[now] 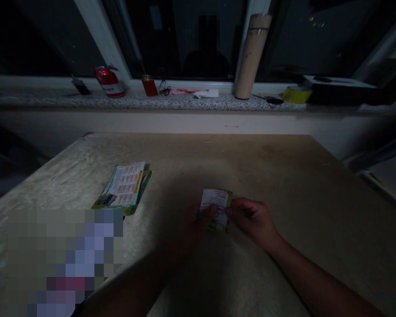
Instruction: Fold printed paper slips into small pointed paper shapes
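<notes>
In front of me, over the middle of the table, is a small folded-looking printed leaflet (219,199), white with red print and green edges. My left hand (196,222) is closed around its left side, the thumb lying on the printed face. At the leaflet's right edge, my right hand (254,218) is closed in a pinch, thumb and forefinger together. To the left lies a pile of similar printed leaflets (125,185), the top one showing a calendar-like grid. Dim light hides the fingers beneath the held leaflet.
A blurred-out long object (89,255) lies at the table's lower left. Along the granite windowsill (185,102) stand a red can (109,82), a small red jar (149,86), a tall tan cylinder (253,57), a yellow tape roll (296,94) and a dark box (339,92).
</notes>
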Demonstrator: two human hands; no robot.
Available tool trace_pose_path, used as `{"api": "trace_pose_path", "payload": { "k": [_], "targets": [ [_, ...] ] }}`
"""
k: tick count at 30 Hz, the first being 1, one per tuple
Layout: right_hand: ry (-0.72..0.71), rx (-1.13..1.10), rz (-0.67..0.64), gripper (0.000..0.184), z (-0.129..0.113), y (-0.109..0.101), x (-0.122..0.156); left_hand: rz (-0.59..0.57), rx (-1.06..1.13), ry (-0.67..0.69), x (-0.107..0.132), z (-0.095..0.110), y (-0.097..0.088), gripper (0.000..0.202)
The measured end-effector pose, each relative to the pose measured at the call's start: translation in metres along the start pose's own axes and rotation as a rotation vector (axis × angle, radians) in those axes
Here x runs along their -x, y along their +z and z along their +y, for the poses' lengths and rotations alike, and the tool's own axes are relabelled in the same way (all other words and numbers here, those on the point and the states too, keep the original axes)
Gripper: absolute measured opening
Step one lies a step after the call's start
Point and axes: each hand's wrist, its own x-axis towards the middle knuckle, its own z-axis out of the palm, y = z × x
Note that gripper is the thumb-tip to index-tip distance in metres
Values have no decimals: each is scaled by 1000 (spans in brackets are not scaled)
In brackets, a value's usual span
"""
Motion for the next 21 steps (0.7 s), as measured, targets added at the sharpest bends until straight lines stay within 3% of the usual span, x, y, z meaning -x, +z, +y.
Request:
{"api": "trace_pose_path", "payload": {
  "k": [12,21],
  "targets": [
    [50,-92,55,18,-2,-2,1,-50,132,-20,0,3,-1,44],
    [-234,169,180,6,-6,-6,5,-118,30,-11,-3,5,-11,40]
  ]
}}
